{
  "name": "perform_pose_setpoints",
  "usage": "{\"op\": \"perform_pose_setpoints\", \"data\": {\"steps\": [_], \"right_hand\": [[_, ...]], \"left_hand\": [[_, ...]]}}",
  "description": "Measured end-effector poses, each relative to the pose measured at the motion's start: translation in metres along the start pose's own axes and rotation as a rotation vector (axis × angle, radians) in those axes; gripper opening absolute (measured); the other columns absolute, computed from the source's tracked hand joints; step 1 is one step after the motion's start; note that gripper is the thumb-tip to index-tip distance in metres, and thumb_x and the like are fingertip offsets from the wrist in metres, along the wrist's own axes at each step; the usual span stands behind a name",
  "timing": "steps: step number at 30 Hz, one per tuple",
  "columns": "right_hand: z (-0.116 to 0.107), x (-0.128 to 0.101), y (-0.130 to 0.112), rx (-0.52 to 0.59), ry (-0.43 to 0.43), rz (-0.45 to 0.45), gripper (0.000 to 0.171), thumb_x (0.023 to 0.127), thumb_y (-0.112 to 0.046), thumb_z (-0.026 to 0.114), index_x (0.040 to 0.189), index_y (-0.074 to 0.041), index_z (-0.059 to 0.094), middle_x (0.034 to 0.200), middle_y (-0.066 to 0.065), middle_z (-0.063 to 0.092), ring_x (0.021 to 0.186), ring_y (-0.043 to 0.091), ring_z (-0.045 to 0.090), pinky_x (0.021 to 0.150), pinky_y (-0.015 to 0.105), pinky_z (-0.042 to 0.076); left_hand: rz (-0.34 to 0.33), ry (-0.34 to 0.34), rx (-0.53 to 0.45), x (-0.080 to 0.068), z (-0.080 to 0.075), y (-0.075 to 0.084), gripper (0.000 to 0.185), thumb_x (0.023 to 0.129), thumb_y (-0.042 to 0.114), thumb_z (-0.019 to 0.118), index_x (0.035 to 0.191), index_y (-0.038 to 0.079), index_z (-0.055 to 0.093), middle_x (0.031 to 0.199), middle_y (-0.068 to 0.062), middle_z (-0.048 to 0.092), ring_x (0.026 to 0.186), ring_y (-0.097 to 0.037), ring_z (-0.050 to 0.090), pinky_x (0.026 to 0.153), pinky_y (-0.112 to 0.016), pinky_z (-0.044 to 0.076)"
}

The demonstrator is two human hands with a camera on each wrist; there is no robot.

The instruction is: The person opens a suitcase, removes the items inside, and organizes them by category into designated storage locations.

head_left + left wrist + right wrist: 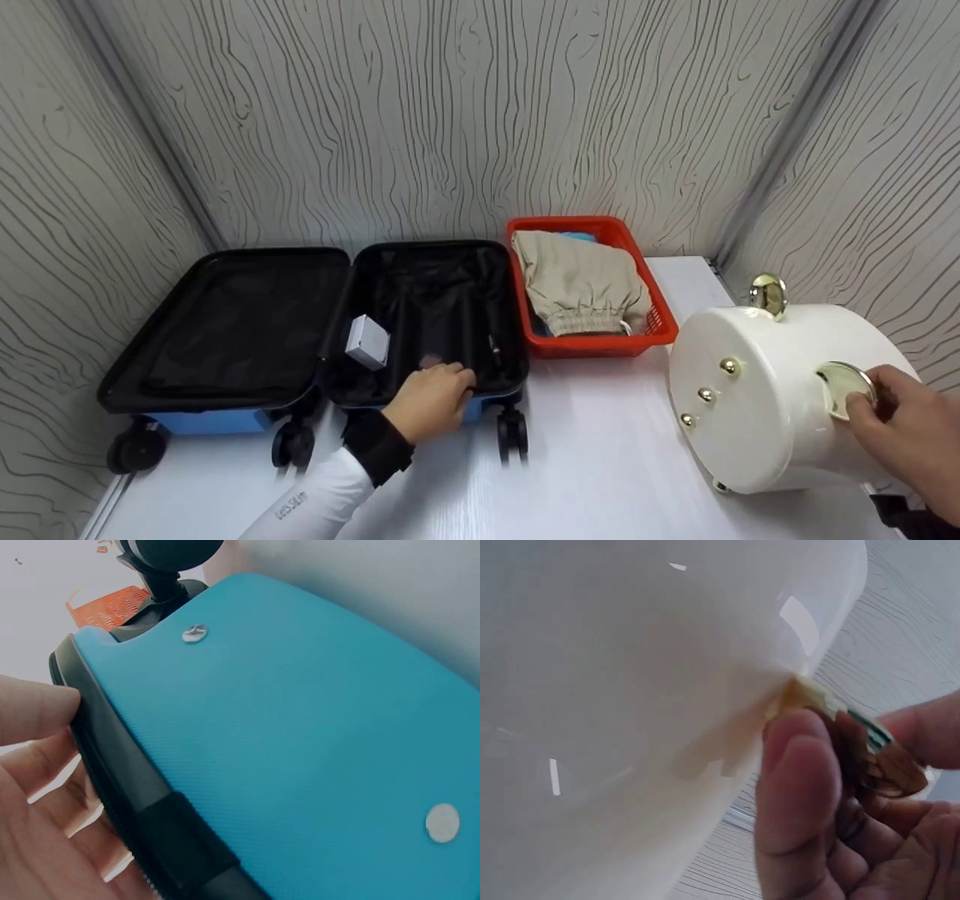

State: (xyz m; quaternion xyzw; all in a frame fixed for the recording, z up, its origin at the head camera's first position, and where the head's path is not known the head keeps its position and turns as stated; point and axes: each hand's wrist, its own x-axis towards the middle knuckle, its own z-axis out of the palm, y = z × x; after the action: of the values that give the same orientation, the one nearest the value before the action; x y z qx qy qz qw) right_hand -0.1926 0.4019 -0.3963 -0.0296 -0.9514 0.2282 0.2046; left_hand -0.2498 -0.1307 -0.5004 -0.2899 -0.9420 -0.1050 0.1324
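Note:
At the front of an open black-lined suitcase (431, 246) is my left hand (433, 401). In the left wrist view its thumb presses the dark rim (124, 750) beside the blue shell (300, 727), with the fingers on the other side. A small white box (367, 343) lies tilted inside that suitcase half. On the right, my right hand (911, 427) pinches a shiny gold knob (841, 386) on a glossy white rounded container (735, 442). In the right wrist view, thumb and fingers close round the knob (889, 765).
Behind the white container's left side stands a red basket (585, 346) holding folded beige elastic-waist clothing (581, 277). The suitcase's other half (225, 330) lies open at left, with black wheels (512, 435) facing front. Patterned walls (450, 120) enclose the white table (585, 450).

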Motion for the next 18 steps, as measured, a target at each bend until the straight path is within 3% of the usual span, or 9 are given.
{"op": "perform_pose_setpoints", "data": {"steps": [4,10,14,18], "right_hand": [[-0.011,0.012,-0.002,0.057,-0.091,0.022,0.032,0.099,-0.024,0.070,0.105,0.007,0.069,0.072,-0.002,0.070,0.060,-0.010,0.047,0.055,0.016,0.038],[-0.034,0.059,-0.008,-0.054,-0.184,-0.062,0.052,0.104,-0.037,0.067,0.119,0.012,0.064,0.085,0.024,0.074,0.063,0.003,0.055,0.054,0.022,0.041],[-0.042,0.100,-0.013,-0.143,-0.350,-0.133,0.056,0.106,-0.044,0.065,0.122,0.010,0.064,0.082,0.015,0.076,0.064,0.010,0.060,0.058,0.026,0.042],[-0.032,0.131,-0.017,-0.105,-0.559,-0.153,0.059,0.109,-0.041,0.064,0.134,0.012,0.057,0.079,0.005,0.073,0.061,0.015,0.063,0.056,0.029,0.050]], "left_hand": [[0.008,0.011,0.008,0.000,-0.002,0.000,0.009,0.099,0.013,0.073,0.091,0.012,0.070,0.083,-0.002,0.067,0.074,-0.023,0.068,0.063,-0.040,0.058],[0.001,0.001,-0.003,0.000,-0.001,0.000,0.009,0.100,0.014,0.072,0.092,0.012,0.071,0.083,-0.001,0.067,0.076,-0.023,0.069,0.063,-0.040,0.058],[-0.008,-0.012,-0.017,-0.001,-0.001,0.001,0.008,0.101,0.013,0.072,0.092,0.012,0.071,0.084,-0.001,0.067,0.077,-0.022,0.068,0.063,-0.039,0.057],[-0.012,-0.015,-0.022,-0.001,-0.001,0.001,0.009,0.101,0.013,0.071,0.092,0.012,0.070,0.084,-0.001,0.066,0.077,-0.022,0.068,0.064,-0.040,0.057]]}}
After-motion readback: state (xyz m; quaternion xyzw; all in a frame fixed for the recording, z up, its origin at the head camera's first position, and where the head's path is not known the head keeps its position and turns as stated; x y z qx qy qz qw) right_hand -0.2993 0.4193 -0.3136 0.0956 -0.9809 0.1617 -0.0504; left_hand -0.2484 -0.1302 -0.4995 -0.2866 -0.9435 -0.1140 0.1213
